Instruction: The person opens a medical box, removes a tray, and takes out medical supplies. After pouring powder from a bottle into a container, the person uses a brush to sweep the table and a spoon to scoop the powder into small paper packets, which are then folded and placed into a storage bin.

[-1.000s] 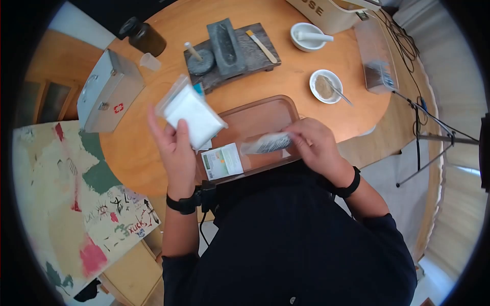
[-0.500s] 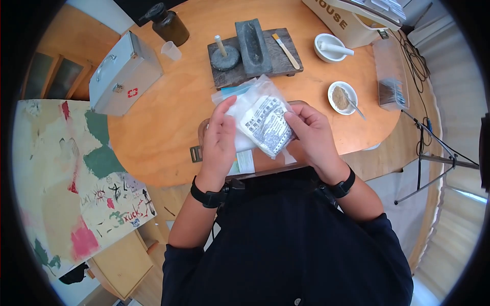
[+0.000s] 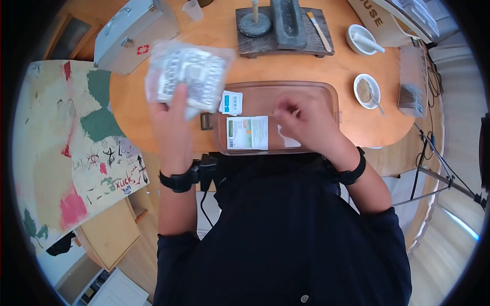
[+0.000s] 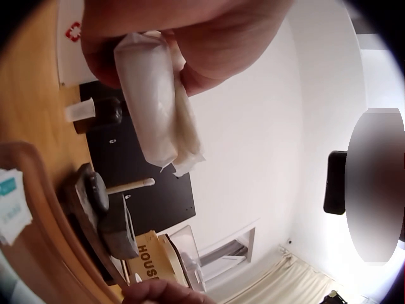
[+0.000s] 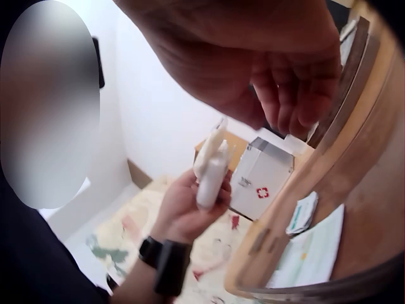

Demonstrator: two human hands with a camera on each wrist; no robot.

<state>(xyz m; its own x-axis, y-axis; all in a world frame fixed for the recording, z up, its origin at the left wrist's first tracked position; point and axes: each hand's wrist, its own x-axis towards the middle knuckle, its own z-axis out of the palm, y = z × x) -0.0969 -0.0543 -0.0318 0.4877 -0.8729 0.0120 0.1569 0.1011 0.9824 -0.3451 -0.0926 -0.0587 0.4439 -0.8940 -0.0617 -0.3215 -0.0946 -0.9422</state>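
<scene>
Raised over the left part of the table, my left hand (image 3: 173, 122) grips white plastic-wrapped packets (image 3: 191, 76) with dark print on the face. From the left wrist view they appear as two soft white packets (image 4: 149, 101) pressed together. My right hand (image 3: 311, 122) hovers over the brown tray (image 3: 306, 89), its fingers loosely bent with nothing seen between them. Inside the tray lie a white-and-green printed packet (image 3: 247, 133), some small white-and-blue sachets (image 3: 232, 103) and a white scrap (image 3: 288, 138) below the right hand.
A silver first-aid case (image 3: 135, 38) stands at the left. Behind the tray are a dark stone grinding trough (image 3: 290, 25) on a board and a brush (image 3: 319, 31). To the right sit a mortar (image 3: 357, 46), a bowl of powder (image 3: 375, 84) and a clear bin (image 3: 412, 76).
The hands came together at the printed packet, then parted. It passed from the right hand to the left, which moved left with the packets. The right hand is back over the tray.
</scene>
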